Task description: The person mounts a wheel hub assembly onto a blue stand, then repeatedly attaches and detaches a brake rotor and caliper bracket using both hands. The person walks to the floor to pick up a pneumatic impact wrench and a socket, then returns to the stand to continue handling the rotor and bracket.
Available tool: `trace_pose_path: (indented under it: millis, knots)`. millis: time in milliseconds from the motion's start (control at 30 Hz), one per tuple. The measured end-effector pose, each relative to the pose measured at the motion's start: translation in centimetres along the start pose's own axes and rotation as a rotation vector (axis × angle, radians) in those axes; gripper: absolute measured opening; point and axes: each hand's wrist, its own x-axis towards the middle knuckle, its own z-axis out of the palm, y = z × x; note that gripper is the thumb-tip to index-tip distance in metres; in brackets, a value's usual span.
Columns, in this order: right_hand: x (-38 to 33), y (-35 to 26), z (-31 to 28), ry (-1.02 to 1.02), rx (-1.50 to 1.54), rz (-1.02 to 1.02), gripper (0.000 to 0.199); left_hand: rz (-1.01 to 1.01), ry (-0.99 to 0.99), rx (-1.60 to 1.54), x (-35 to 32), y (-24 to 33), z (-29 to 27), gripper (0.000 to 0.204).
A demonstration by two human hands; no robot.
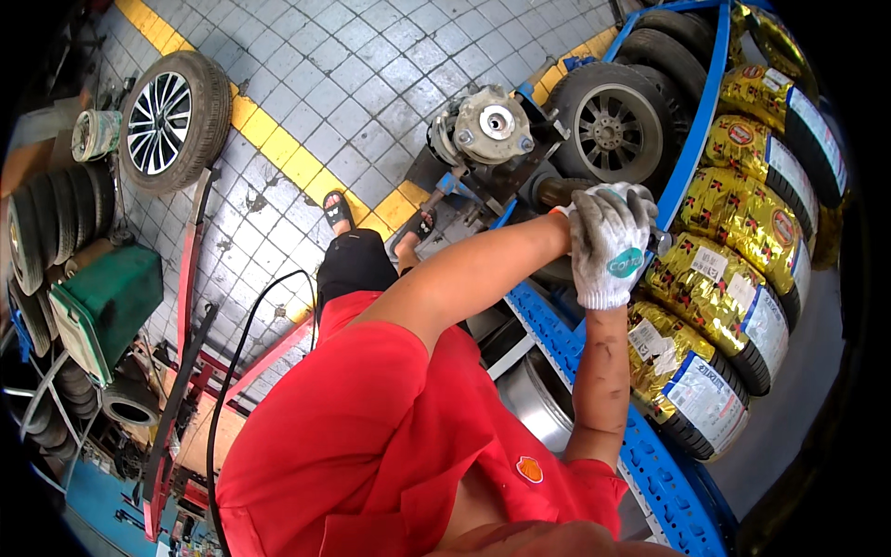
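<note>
Right hand: my right hand (pixel 608 251), in a white knit glove, is clenched around something at the edge of the rack (pixel 594 357); the glove hides what it grips, so I cannot name it.
Left hand: my left hand (pixel 585 209), also gloved, lies pressed against the right one just behind it; whether its fingers are curled or spread I cannot tell.
Arms: both forearms meet at the rack, which I judge is for a two-handed pull or push.
Rack: blue perforated steel, running diagonally under my hands.
Wrapped tyres: tyres in gold foil (pixel 742 232) stand upright side by side, right of the rack, likely wrapped as new stock.
Machine: a grey hub-like machine head (pixel 492 125) sits beyond the rack, just past my hands.
Wheel: a bare-rim wheel (pixel 608 125) leans at the far end of the rack, right of the machine.
Far wheel: another wheel (pixel 172 116) lies flat on the tiled floor (pixel 371 65), well left of the rack.
Bin: a green bin (pixel 107 306) stands far left of the rack, by stacked old tyres (pixel 51 223).
</note>
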Motion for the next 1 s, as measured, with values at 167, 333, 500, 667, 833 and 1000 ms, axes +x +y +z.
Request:
trace_pose_path:
  millis: [167, 333, 500, 667, 833, 1000]
  knots:
    - [0.9, 1.5, 1.2, 0.044, -0.041, -0.003, 0.024, -0.110, 0.215, 0.398, -2.8, -1.4, 2.2, 0.043]
    - [0.7, 1.5, 1.7, 0.092, 0.006, 0.009, 0.026, -0.265, 0.409, -0.065, -13.1, -1.0, -2.1, 0.068]
    - [0.6, 0.0, 0.2, 0.021, -0.004, 0.056, 0.044, -0.822, 0.798, -0.382, -22.2, -6.9, -4.1, 0.061]
    - [0.8, -1.4, -0.9, -0.055, -0.091, 0.103, 0.049, -0.995, 0.765, -0.258, -21.9, -13.8, -7.4, 0.076]
    - [-0.7, -4.6, -1.4, 0.089, 0.183, 0.019, 0.045, -1.063, 0.504, -0.425, -17.4, -17.6, -11.0, 0.072]
    - [0.4, -5.5, 10.7, -0.104, 0.699, 0.522, 0.045, -1.159, 0.469, -0.516, -16.1, -22.2, -9.0, 0.088]
